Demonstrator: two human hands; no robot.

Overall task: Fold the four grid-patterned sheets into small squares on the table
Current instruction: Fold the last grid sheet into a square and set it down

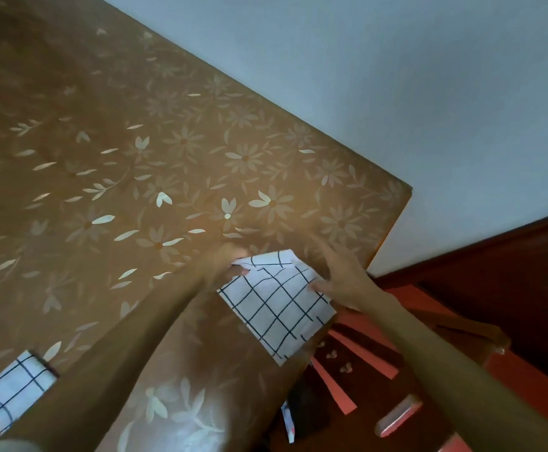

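Here, in the head view, the grid sheet (275, 305) lies in the lower middle of the frame, at the edge of the table (135, 158). Its lower right part sticks out over the edge, above the red floor (363, 360). The left hand (227, 264) is at the sheet's upper left corner. It is blurry, but its fingers look curled and seem to pinch that corner. The right hand (341, 275) is at the sheet's right side. Its fingers are straight and spread and hold nothing, and its thumb touches the paper's edge. A second grid sheet (8, 396) lies in the lower left corner of the frame, well apart from the first.

I think a fold is being started on this sheet. To do it well, slide the sheet fully onto the table, so it has something flat under it. Then bring edge to edge, match the lines, hold with one hand and press the crease flat with the other.
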